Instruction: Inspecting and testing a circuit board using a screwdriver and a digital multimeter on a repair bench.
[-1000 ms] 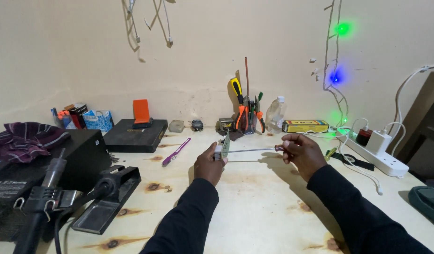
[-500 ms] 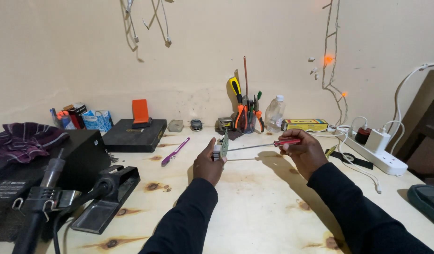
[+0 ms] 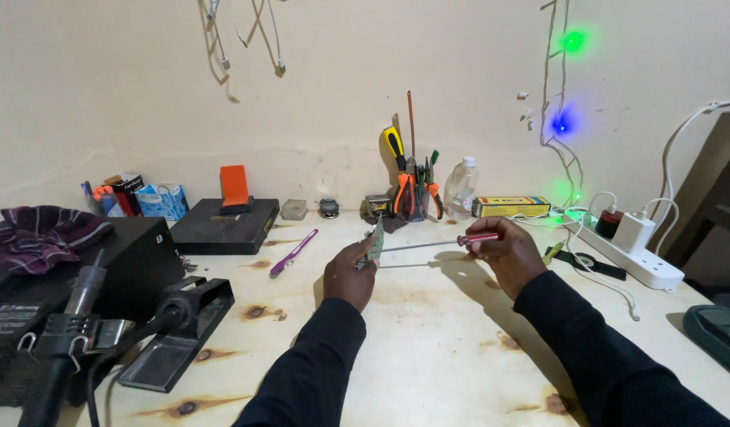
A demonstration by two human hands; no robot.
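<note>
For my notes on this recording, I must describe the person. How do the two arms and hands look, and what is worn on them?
Both arms are covered by long, plain black sleeves that reach the wrists; no print or stripe shows on them. The left hand and right hand are bare: no gloves, and no ring, watch or bracelet can be seen. The sleeves fit fairly close to the arms.

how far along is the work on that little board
Done: the small board is off the table, pinched edge-on in the left hand. In hand: the right hand holds a red-handled screwdriver, its tip at the board. Left: cannot tell; the board's face is too small to read.
</note>
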